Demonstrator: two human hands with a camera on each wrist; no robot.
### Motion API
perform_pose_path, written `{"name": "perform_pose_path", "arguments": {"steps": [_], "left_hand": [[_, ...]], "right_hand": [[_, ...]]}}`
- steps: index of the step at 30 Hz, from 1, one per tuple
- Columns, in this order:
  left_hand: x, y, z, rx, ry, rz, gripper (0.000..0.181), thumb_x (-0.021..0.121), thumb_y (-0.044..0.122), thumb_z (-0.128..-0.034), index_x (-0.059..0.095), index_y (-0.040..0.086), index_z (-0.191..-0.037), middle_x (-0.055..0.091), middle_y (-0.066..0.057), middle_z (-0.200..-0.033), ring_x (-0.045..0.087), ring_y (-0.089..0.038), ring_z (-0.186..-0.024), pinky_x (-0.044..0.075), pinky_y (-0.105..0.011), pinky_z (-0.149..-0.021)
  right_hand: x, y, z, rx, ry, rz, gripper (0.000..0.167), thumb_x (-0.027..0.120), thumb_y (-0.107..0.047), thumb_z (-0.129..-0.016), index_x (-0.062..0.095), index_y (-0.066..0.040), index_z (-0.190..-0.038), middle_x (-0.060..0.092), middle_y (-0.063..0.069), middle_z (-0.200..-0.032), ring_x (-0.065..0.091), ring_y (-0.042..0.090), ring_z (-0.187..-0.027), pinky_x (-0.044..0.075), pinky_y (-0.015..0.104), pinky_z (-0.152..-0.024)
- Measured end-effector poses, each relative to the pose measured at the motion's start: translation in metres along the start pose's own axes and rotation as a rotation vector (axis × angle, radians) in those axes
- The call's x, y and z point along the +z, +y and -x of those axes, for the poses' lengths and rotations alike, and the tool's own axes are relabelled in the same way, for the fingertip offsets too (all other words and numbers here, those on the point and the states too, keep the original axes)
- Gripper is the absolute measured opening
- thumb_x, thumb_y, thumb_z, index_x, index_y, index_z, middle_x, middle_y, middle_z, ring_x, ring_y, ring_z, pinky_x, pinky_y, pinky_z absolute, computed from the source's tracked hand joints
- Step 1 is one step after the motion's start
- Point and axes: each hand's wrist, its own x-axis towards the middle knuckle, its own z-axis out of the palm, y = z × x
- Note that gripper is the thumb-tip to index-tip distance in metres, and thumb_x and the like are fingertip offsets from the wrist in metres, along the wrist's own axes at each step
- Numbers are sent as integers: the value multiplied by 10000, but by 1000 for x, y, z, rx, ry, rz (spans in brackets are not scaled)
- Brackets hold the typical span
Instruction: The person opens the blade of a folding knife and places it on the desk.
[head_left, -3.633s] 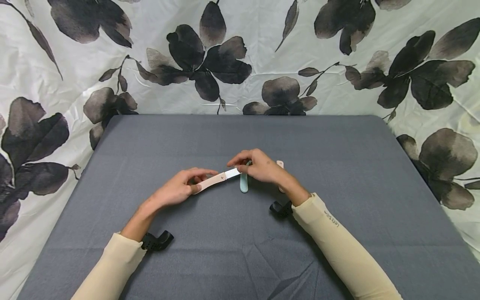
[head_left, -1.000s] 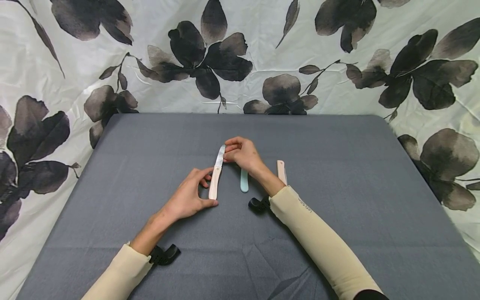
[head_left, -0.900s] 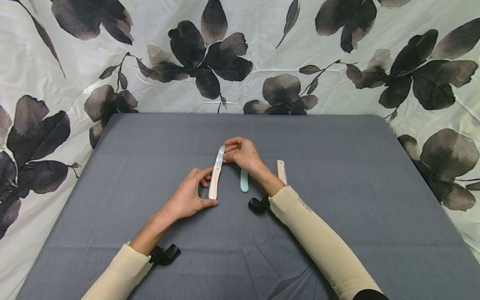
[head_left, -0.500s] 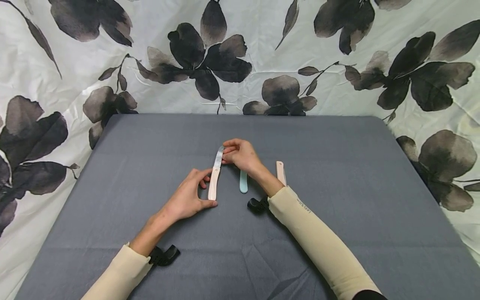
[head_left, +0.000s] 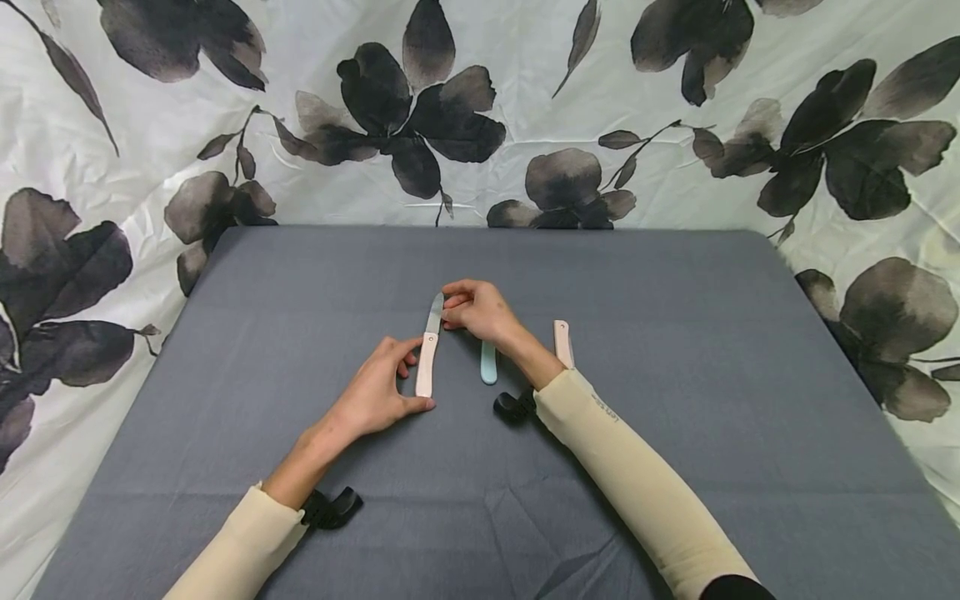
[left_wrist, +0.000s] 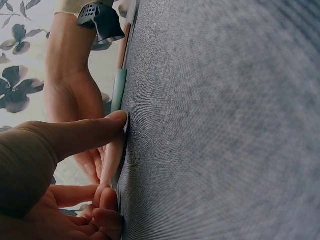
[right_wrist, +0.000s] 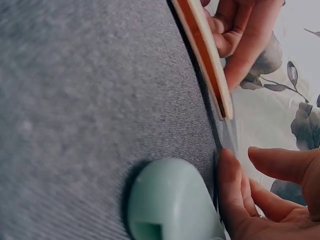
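The knife has a pale pink handle with a small round pin near the top. Its thin gray blade is folded out, and the tip is rounded. It lies on the gray tabletop, blade pointing away from the person and leaning a little to the right. The left hand holds the handle at both ends. The right hand touches the blade near its tip.

Far table passable; right hand obstructs.
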Motion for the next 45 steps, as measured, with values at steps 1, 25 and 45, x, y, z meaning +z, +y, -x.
{"name": "perform_pose_path", "arguments": {"steps": [1,25,45], "left_hand": [[0,0,0,-5,-5,-6,873,946,138,-744,518,2,-1494,550,-99,-1097,514,-186,-900,437,-315,-797],[7,3,1,-18,42,24,879,925,191,-788,475,17,-1522,533,-128,-1153,512,-234,-953,436,-354,-828],[30,31,-9,167,159,84,555,838,19,-845,631,6,-1360,623,-160,-1181,628,-288,-1033,535,-421,-877]], "right_hand": [[-1,0,0,1,-8,10,433,659,44,-968,594,56,-1395,651,139,-1030,692,131,-754,634,313,-793],[-12,0,14,-49,-29,58,377,641,-31,-993,623,29,-1365,699,233,-1015,670,175,-670,631,383,-704],[-46,9,31,-101,47,304,296,668,-80,-996,688,9,-1278,682,185,-1119,658,258,-875,574,331,-743]]}}
